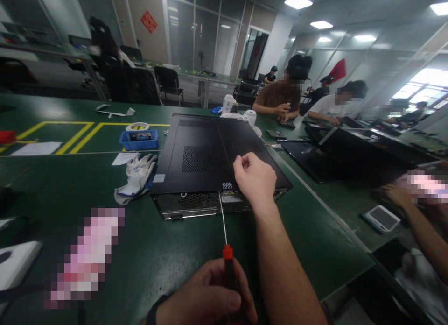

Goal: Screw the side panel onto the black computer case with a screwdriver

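A black computer case (203,152) lies flat on the green table, its metal rear side facing me. My left hand (213,292) is closed round the handle of a screwdriver (225,227) with a red collar. The long shaft points away from me, and its tip meets the rear edge of the case near the middle. Over the right part of the case's top, my right hand (257,178) has its fingers curled in; what they hold, if anything, is hidden.
Left of the case are white work gloves (136,175) and a blue bin (139,140) with small parts. A white-framed device (381,218) lies at the right. A person's arm reaches in from the right edge. Other people sit beyond.
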`<state>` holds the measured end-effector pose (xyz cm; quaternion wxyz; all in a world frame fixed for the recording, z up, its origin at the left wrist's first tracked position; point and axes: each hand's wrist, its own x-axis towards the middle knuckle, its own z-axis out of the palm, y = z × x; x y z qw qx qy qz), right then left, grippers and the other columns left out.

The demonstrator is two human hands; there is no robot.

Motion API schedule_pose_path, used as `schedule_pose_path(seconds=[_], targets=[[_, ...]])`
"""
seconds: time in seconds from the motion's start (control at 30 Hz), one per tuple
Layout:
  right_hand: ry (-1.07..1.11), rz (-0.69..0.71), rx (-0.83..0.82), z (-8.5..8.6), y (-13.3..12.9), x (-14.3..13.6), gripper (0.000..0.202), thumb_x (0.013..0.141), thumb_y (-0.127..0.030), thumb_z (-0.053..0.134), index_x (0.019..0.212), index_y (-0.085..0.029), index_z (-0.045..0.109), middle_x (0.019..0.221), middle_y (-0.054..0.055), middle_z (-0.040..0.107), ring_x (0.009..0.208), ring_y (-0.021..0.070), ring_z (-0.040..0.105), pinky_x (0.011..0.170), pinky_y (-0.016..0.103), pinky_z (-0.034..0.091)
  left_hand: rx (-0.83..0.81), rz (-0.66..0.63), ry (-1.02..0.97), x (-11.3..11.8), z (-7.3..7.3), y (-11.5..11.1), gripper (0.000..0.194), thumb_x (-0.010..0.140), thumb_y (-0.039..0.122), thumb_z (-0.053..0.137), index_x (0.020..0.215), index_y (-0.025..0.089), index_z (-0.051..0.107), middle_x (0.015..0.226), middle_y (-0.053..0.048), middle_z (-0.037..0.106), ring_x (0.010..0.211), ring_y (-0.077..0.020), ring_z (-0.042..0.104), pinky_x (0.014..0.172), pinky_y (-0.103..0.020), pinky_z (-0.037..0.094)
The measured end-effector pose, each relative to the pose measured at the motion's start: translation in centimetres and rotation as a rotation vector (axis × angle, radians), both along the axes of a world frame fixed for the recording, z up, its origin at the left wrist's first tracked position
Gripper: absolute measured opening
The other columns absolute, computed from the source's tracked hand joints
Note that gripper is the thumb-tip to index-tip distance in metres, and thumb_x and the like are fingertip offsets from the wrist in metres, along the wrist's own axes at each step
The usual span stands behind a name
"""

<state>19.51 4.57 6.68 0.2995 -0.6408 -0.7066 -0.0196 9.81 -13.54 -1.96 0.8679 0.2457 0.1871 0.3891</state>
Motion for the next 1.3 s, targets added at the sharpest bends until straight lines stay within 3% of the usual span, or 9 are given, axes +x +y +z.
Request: schedule_pose_path(seconds=[0.07, 0.2, 0.43, 0.67, 0.87, 1.1, 1.3], targets=[[0.003, 0.000, 0.003, 0.02, -0.02, 0.01, 0.028, 0.093, -0.043, 0.051, 0.078, -0.024, 0.064, 0.071, -0.001, 0.066, 0.065, 0.0168, 0.055, 0.061, 0.028, 0.025, -0.001, -0.012, -0.041, 0.00, -0.05, -0.05, 0.037, 0.065, 0.036, 0.084, 0.087, 0.011, 0.067, 0.080, -0.011, 0.074, 0.056, -0.0092, 0.059, 0.052, -0.020, 0.040], [0.004, 0.004, 0.008, 0.00, -0.03, 0.04, 0.028, 0.093, -0.044, 0.051, 0.077, -0.024, 0.064, 0.070, -0.001, 0.065, 0.064, 0.0165, 0.055, 0.060, 0.029, 0.024, 0.010, 0.020, 0.033, 0.19, -0.14, -0.13, 0.037, 0.067, 0.037, 0.086, 0.087, 0.014, 0.066, 0.071, -0.004, 0.070, 0.049, -0.0058, 0.054, 0.049, -0.019, 0.038], [-0.003, 0.003, 0.011, -0.13, 0.09, -0.03, 0.030, 0.093, -0.045, 0.050, 0.078, -0.024, 0.065, 0.071, 0.000, 0.066, 0.066, 0.0172, 0.056, 0.060, 0.029, 0.025, 0.033, 0.072, 0.216, 0.26, -0.10, -0.09, 0.041, 0.062, 0.042, 0.088, 0.069, 0.016, 0.057, 0.053, 0.008, 0.049, 0.039, -0.0018, 0.037, 0.041, -0.017, 0.029], [-0.009, -0.001, 0.004, -0.08, 0.00, 0.01, 0.030, 0.093, -0.045, 0.050, 0.078, -0.024, 0.065, 0.072, 0.000, 0.066, 0.066, 0.0173, 0.057, 0.060, 0.029, 0.026, 0.063, 0.050, 0.169, 0.62, -0.49, -0.06, 0.041, 0.078, 0.053, 0.074, 0.080, 0.019, 0.051, 0.056, 0.003, 0.060, 0.039, -0.0040, 0.042, 0.043, -0.016, 0.031], [-0.004, 0.004, 0.010, -0.17, 0.01, 0.06, 0.029, 0.093, -0.044, 0.050, 0.079, -0.024, 0.066, 0.073, 0.000, 0.067, 0.067, 0.0169, 0.057, 0.060, 0.028, 0.027, -0.018, -0.011, -0.005, 0.35, -0.08, -0.15, 0.040, 0.069, 0.038, 0.082, 0.093, 0.011, 0.066, 0.074, -0.006, 0.069, 0.054, -0.0078, 0.056, 0.053, -0.020, 0.039], [-0.012, 0.002, -0.003, -0.08, -0.05, 0.03, 0.029, 0.094, -0.044, 0.050, 0.080, -0.024, 0.066, 0.074, 0.000, 0.067, 0.068, 0.0170, 0.058, 0.062, 0.028, 0.028, 0.033, 0.045, 0.170, 0.92, -0.80, -0.31, 0.041, 0.068, 0.041, 0.085, 0.085, 0.015, 0.058, 0.066, 0.001, 0.062, 0.046, -0.0042, 0.048, 0.046, -0.018, 0.030], [-0.010, 0.001, -0.021, 0.04, -0.06, -0.01, 0.030, 0.095, -0.044, 0.050, 0.080, -0.023, 0.066, 0.074, 0.001, 0.067, 0.068, 0.0169, 0.057, 0.062, 0.028, 0.028, 0.042, 0.036, 0.241, 0.72, 0.00, -0.13, 0.040, 0.073, 0.044, 0.081, 0.081, 0.017, 0.052, 0.066, 0.001, 0.063, 0.045, -0.0047, 0.049, 0.045, -0.019, 0.029]])
